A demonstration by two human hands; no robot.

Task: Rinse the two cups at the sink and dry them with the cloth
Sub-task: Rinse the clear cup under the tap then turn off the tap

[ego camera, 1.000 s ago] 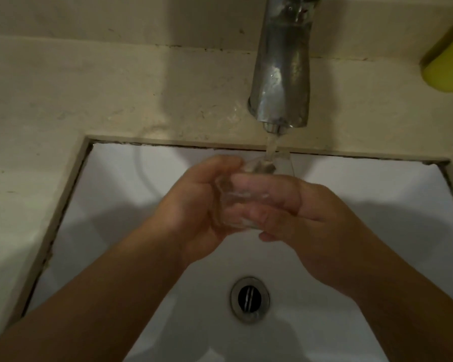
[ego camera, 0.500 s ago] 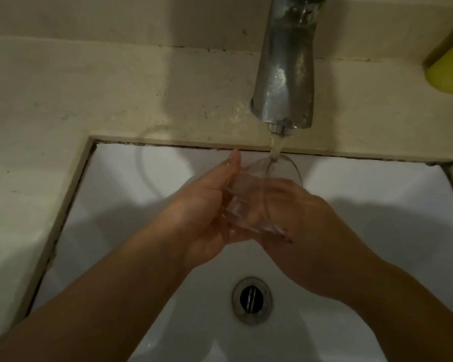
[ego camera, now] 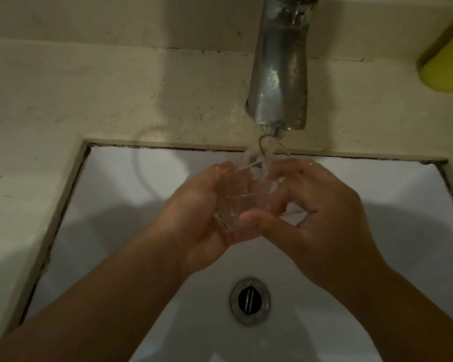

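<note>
Beige counter (ego camera: 63, 105), white sink (ego camera: 120, 205), tap (ego camera: 280, 74) running.
A clear cup (ego camera: 243, 197) is held under the stream, above the drain (ego camera: 249, 300); it is cradled by the curled left hand (ego camera: 202, 215) and pinched between thumb and fingers of the right hand (ego camera: 322, 218).

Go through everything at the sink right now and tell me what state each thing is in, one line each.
tap: running, water streaming from the spout
clear cup: held under the stream over the basin, water splashing at its rim
left hand: cupped round the cup
right hand: fingers and thumb gripping the cup
sink: wet, not filling
drain: open
</note>
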